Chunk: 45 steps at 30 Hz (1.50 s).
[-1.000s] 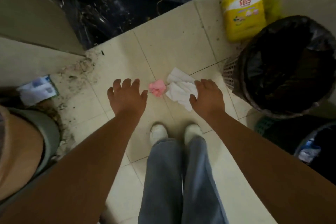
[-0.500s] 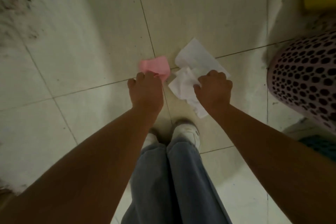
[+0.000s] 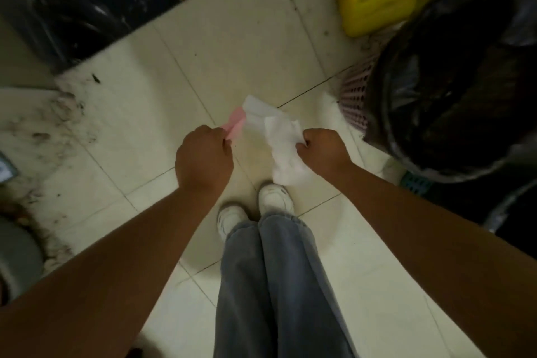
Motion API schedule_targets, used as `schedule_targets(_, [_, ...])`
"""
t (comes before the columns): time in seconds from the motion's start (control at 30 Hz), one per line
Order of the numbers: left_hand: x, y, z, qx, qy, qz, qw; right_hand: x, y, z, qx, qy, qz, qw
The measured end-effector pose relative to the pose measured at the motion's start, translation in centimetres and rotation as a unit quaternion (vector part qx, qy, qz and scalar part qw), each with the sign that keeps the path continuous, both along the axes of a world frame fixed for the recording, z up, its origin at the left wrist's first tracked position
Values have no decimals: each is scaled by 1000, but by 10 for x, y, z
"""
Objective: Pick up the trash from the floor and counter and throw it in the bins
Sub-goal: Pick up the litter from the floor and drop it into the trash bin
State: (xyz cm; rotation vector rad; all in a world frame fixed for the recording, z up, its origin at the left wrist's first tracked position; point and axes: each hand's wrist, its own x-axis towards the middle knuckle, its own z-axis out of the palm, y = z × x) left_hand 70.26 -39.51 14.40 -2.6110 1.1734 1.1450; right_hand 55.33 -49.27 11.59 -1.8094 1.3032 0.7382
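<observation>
A crumpled pink paper is pinched in the closed left hand; a creased white tissue is gripped by the right hand, hanging above the floor beside the black-lined bin.

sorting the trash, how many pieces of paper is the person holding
2: a pink paper in the left hand, a white tissue in the right hand. More may lie out of view.

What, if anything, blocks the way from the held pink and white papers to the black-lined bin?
Nothing visible does. The left hand grips the pink paper, the right hand the white paper; the bin stands open just to the right.
</observation>
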Motion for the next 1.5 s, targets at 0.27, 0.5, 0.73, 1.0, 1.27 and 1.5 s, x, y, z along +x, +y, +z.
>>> schedule_targets(0.27, [-58, -83, 133, -83, 5, -96, 992, -79, -42, 149, -83, -67, -223, 969])
schedule_targets(0.5, [-171, -102, 193, -106, 80, -228, 965, -224, -17, 228, -137, -26, -468, 872])
schedule_targets(0.73, [-313, -107, 181, -89, 140, -317, 934, -373, 11, 217, -151, 43, -644, 749])
schedule_targets(1.0, [-445, -111, 125, 28, 187, -336, 923, -447, 13, 178, -49, 47, -618, 783])
schedule_targets(1.27, [-380, -73, 141, 103, 31, -426, 898, -408, 39, 180, -43, 21, -427, 903])
schedule_targets(1.5, [-250, -105, 170, 39, -129, -374, 918, -293, -7, 198, -101, -21, -260, 960])
